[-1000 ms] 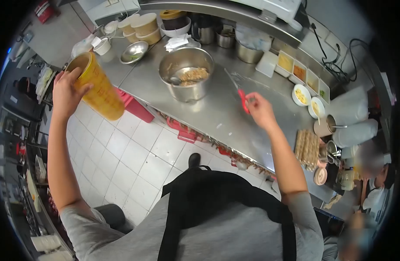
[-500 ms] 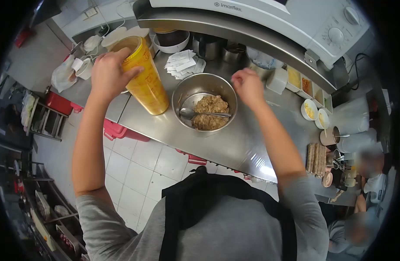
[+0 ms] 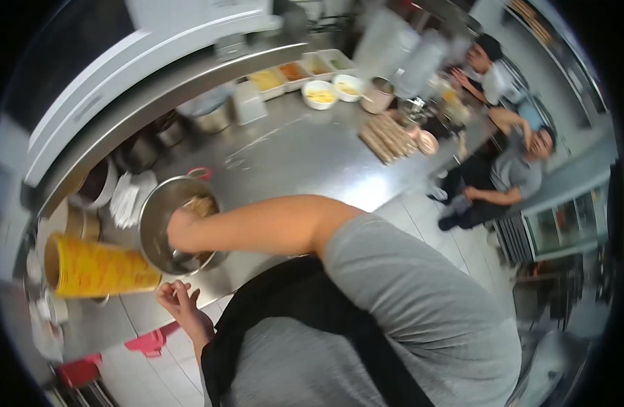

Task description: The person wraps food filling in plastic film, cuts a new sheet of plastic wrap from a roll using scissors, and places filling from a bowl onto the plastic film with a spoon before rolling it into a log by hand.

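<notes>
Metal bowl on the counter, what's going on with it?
The person's right hand is down in the bowl, by a brownish mix and a spoon; blur hides whether it grips the spoon. The left hand is just outside the rim, with nothing visible in it. A yellow tub is beside the bowl. Two other people are farther off.

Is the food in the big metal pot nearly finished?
Looks done: the yellow container stands beside the pot, let go. Happening now: the right hand is inside the pot, by the food; the left hand is empty. Left: probably more work on that food, which lies loose. How much, I can't tell.
</notes>
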Demonstrator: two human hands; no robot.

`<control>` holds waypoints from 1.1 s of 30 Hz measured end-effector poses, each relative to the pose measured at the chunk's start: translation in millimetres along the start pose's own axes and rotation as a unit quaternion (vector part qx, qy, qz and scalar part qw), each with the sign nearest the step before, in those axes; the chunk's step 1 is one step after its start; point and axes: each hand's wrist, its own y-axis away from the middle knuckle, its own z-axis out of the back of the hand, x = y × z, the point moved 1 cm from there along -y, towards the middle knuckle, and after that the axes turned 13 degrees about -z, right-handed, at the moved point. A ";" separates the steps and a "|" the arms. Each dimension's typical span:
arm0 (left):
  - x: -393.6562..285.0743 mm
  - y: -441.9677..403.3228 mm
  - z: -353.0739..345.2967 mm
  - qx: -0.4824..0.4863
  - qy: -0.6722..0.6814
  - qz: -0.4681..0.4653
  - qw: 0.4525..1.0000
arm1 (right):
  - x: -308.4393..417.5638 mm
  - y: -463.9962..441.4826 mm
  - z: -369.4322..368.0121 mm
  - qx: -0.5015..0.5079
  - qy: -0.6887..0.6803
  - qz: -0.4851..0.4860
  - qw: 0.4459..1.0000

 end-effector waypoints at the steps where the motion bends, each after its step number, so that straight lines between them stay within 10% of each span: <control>1: 12.7 -2.1 -3.8 0.004 -0.014 0.005 1.000 | 6.8 -3.1 -4.1 0.005 0.032 -0.008 0.999; 14: 21.1 -61.6 0.5 -0.064 0.039 -0.104 0.992 | -23.6 -5.9 32.0 0.046 -0.059 -0.109 0.991; 25: 18.1 -3.1 -60.3 -0.034 -0.009 -0.053 0.998 | -93.9 70.9 81.9 -0.210 -0.100 0.041 0.972; 33: 10.4 -32.0 -43.8 -0.074 -0.027 -0.027 0.997 | -104.2 31.3 56.3 -0.148 -0.047 0.105 0.982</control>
